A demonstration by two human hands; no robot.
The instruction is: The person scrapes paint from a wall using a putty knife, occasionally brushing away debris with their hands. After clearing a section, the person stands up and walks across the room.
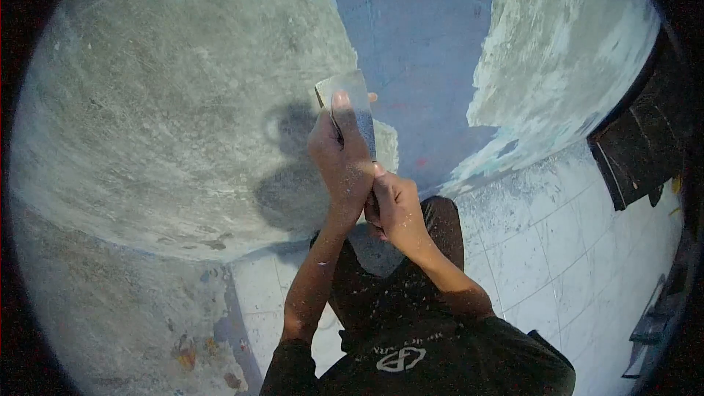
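Observation:
A scraper (pixel 356 86) with a wide, flat grey metal blade is held up against the wall, at the border between bare grey plaster and blue paint. My left hand (pixel 343 143) grips the blade, its thumb lying along the face and a fingertip showing past the far edge. Just below, my right hand (pixel 396 209) is closed around the lower end of the tool, close to my left wrist. The handle is hidden inside that fist. Pale flecks dot both forearms.
A strip of blue paint (pixel 418 51) runs down the wall between scraped grey patches (pixel 183 103). White floor tiles (pixel 521 249) carry dust and chips. A dark bag-like object (pixel 642 139) sits at the right, and my knee (pixel 444 224) is near the wall.

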